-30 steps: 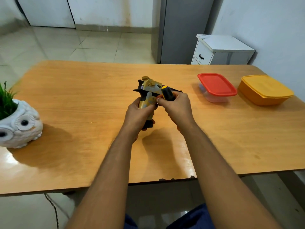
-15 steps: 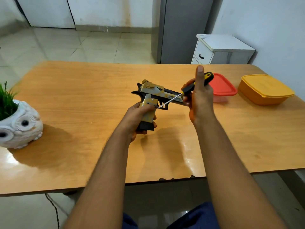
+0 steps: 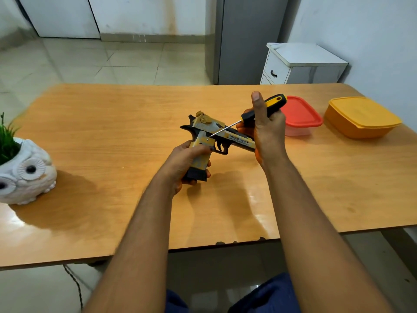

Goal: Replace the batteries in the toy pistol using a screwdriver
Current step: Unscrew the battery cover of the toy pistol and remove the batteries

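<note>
A gold and black toy pistol (image 3: 204, 127) is held above the middle of the wooden table (image 3: 112, 132), its barrel pointing right. My left hand (image 3: 184, 161) grips its handle from the left. My right hand (image 3: 266, 129) holds a screwdriver (image 3: 274, 102) with a black and yellow handle, thumb pointing up. The thin metal shaft slants down to the left, and its tip rests at the top of the pistol's grip. The barrel's far end is hidden behind my right hand.
A clear box with a red lid (image 3: 300, 114) and an orange lidded box (image 3: 361, 116) sit at the table's right. A white owl planter (image 3: 24, 172) stands at the left edge. A white drawer unit (image 3: 300, 64) and a grey cabinet (image 3: 246, 39) stand behind the table.
My right hand drew back to the right from the pistol's grip, turning the screwdriver so its shaft now slants down to the grip. The tip has since moved up the grip slightly.
</note>
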